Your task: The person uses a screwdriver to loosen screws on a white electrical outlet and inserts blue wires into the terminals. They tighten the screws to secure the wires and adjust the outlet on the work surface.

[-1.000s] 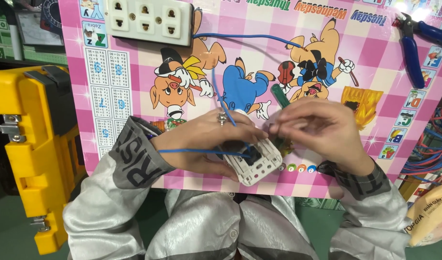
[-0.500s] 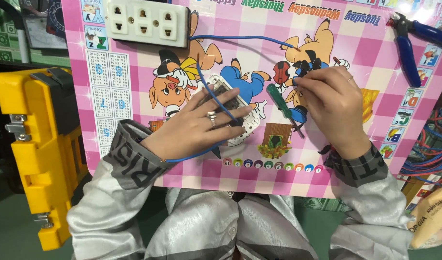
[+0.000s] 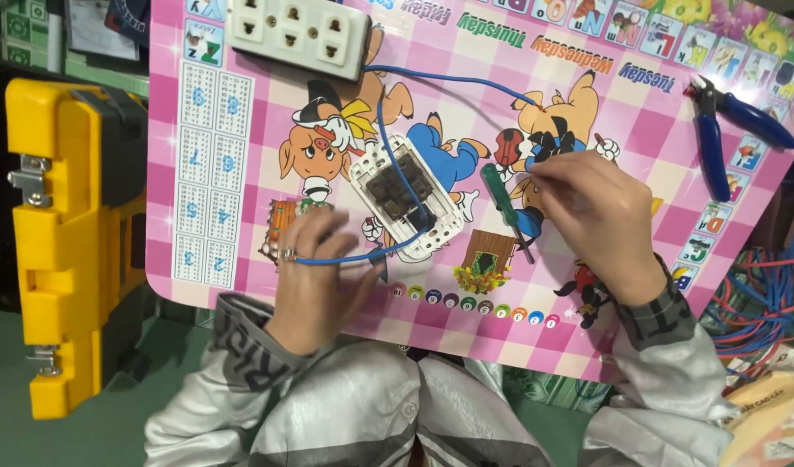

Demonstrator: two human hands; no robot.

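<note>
The white switch plate [image 3: 406,207] lies face down near the middle of the pink cartoon-printed counter [image 3: 639,130], its dark modules showing. A blue wire [image 3: 397,169] runs from it toward 12 o'clock, up to the white power strip [image 3: 295,33]. The left hand [image 3: 323,277] rests at 8 o'clock of the plate, its grip loosely curled over another stretch of blue wire that crosses the fingers [image 3: 306,251]. The right hand [image 3: 600,220] sits at 3 o'clock of the plate, fingers bent and pressed on the counter; whether that grip pinches anything I cannot tell. A green-handled screwdriver [image 3: 503,206] lies between plate and right hand. Blue-handled pliers [image 3: 726,125] lie at 2 o'clock. A yellow case [image 3: 64,233] stands at 9 o'clock, off the counter.
</note>
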